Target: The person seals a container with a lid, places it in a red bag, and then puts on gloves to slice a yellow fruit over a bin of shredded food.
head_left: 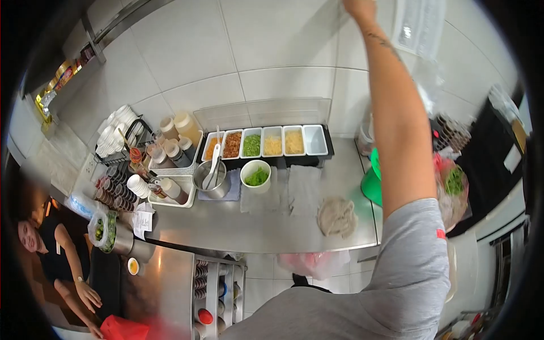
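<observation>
My right hand (360,7) is raised high in front of the tiled wall, at the top edge of the head view. The frame cuts off its fingers, so whether it holds anything is hidden. My left hand is out of view. On the steel counter below stand a white bowl with green leaves (256,175) and a metal pot (214,182) with a white ladle (214,164) in it. Behind them, a row of white tubs holds chopped green (251,145), brown (232,145) and pale yellow toppings (273,145). A crumpled cloth (336,217) lies near the counter's front edge.
Squeeze bottles (187,126) and stacked white cups (137,186) crowd the counter's left. A green container (371,181) and a bag of greens (451,187) are on the right. Another person (65,249) stands at lower left, near a small yellow-filled cup (133,266).
</observation>
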### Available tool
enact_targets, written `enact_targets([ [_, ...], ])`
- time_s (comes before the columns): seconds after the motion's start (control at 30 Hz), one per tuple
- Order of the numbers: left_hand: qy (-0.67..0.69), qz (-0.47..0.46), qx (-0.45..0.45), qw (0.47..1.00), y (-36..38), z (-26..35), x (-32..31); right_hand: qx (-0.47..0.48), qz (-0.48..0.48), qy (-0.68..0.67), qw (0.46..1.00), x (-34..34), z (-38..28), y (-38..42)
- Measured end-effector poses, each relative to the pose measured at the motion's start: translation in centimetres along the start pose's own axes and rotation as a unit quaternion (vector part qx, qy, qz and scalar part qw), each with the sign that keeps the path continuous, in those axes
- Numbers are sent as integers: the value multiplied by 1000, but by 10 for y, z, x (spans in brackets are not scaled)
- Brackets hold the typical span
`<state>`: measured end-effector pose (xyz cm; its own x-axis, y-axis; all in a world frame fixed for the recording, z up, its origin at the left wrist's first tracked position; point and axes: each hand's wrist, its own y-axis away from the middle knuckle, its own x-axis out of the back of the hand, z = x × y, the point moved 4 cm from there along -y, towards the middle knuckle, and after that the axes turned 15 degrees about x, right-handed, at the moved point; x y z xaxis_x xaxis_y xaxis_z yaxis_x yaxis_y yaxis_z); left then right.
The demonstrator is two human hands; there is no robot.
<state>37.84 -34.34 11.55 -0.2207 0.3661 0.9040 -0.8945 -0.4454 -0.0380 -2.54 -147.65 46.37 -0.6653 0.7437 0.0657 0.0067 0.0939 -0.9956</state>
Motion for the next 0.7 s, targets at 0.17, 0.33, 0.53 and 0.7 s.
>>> enact_targets([
  [0.17, 0, 61, 23, 998, 13, -29, 56, 2, -5, 95, 995, -15, 34, -31],
  [0.33, 31, 83, -141, 986, 74, 74, 79, -17, -115, -29, 993, -58, 24, -6],
  [0.53, 259, -151, -335, 893, 260, 328, 41, 149, -209, -627, 735, 16, -323, 197],
  [0.7, 314, -251, -382, 832, 253, 339, -1, 115, -191, -879, 422, 237, -599, 318],
])
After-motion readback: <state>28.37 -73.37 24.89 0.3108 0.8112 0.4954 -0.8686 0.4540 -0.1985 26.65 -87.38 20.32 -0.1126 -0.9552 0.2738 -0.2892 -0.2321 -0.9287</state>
